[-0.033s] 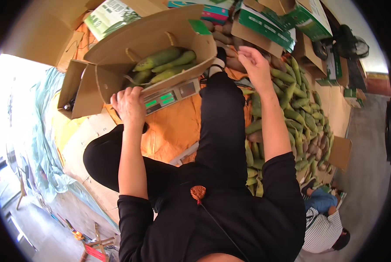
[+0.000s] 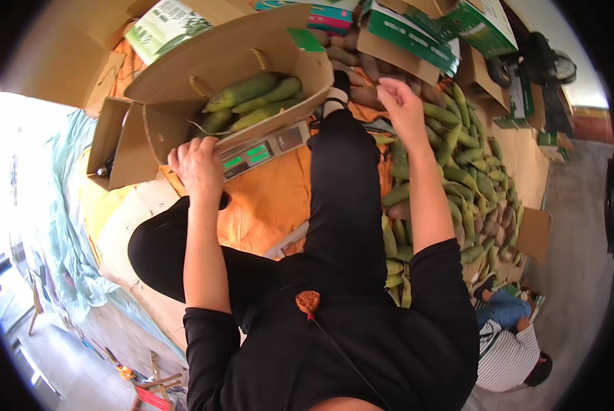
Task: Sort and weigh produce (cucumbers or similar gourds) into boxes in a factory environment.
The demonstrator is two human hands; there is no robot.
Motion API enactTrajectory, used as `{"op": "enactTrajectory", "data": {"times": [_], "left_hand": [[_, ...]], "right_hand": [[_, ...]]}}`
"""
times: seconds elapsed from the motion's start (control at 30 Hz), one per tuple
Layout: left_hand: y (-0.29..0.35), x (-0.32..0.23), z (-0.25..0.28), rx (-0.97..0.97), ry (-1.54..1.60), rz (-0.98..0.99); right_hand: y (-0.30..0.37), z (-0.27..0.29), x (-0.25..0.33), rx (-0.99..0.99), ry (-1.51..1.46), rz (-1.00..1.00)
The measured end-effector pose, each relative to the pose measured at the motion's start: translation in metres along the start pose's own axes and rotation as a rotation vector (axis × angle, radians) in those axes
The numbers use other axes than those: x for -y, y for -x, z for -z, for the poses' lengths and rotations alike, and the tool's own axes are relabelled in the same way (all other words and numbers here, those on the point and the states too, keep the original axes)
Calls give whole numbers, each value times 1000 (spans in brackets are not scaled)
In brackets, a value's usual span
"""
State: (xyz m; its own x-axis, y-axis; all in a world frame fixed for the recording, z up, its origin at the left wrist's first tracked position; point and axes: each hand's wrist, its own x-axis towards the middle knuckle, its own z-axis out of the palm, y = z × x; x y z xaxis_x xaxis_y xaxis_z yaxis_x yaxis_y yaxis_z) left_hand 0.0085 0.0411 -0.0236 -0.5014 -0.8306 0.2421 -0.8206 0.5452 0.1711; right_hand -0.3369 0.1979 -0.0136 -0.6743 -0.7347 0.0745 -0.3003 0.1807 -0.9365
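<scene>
An opened cardboard box (image 2: 214, 51) with string handles stands tilted on a digital scale (image 2: 266, 152) with lit green displays. Inside lie several long green radishes (image 2: 242, 96). My left hand (image 2: 197, 168) grips the box's near rim at its left corner, fingers bent over the edge. Up at the right, my right hand (image 2: 401, 108) hovers beside the heap of green radishes (image 2: 468, 171). Its fingers are loosely curled and apart, with nothing visible in them. The heap's lower layers are hidden.
Reddish-brown roots (image 2: 369, 97) lie beyond my right foot. Green and white cartons (image 2: 406, 38) stand behind them. An orange sheet (image 2: 252, 216) covers the floor between my legs, with pale plastic sheeting (image 2: 74, 226) at left. Another person (image 2: 509, 356) crouches at lower right.
Very little differs. The whole view has shifted slightly, and the fingers of my right hand have curled in a bit. My left hand stays on the box rim.
</scene>
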Motion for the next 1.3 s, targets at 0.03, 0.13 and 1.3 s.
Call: {"op": "enactTrajectory", "data": {"times": [0.03,0.13,1.3], "left_hand": [[1,1,-2,5,-7,3],[0,0,-3,26,-31,4],[0,-4,-5,37,-24,21]], "right_hand": [[10,12,-26,-58,22,-55],[57,44,-105,-107,209,-201],[289,46,-229,507,957,-1215]]}}
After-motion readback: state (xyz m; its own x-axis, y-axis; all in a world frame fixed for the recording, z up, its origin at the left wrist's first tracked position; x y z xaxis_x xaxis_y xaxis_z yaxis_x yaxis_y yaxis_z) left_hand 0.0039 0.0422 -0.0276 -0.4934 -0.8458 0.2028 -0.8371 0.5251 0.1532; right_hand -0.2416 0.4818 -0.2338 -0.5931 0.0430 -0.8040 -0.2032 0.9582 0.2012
